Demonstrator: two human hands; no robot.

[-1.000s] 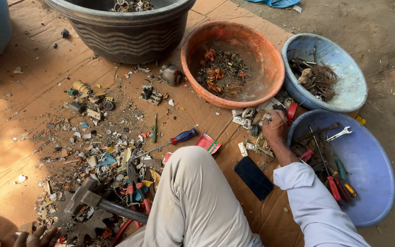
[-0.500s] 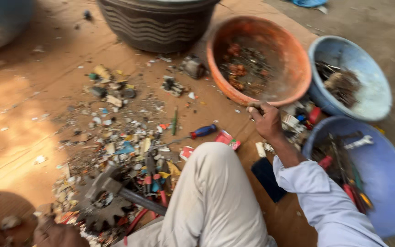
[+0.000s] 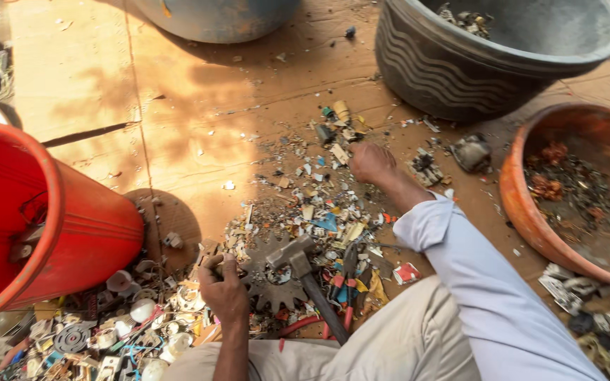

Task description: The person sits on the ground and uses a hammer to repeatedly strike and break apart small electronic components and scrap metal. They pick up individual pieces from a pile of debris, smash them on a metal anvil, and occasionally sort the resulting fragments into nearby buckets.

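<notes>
Though reaching to the rim of the basin (image 3: 524, 204) half a second ago, now has the right hand (image 3: 372, 164) out over the scrap (image 3: 319, 212) in the middle of the floor (image 3: 199, 127), just short of the black tub (image 3: 460, 77). Holds its fingers curled together in a loose fist, knuckles up; cannot tell whether closed on a piece or on nothing. Keeps the left hand (image 3: 224, 286) low at the near edge of the floor, fingers clamped on a small pale part (image 3: 213, 263), too hidden to name. Has left the hammer (image 3: 298, 255) untouched between the two hands, head resting on the gear (image 3: 277, 291), handle slanting back toward the knee. Has also turned the head leftward: takes in a red bucket (image 3: 72, 226) on its side at the left edge, and no longer sees the blue bowls. Reads as a switch from the basin side back to the loose pile, with picking by hand, not hammering, under way just now.
</notes>
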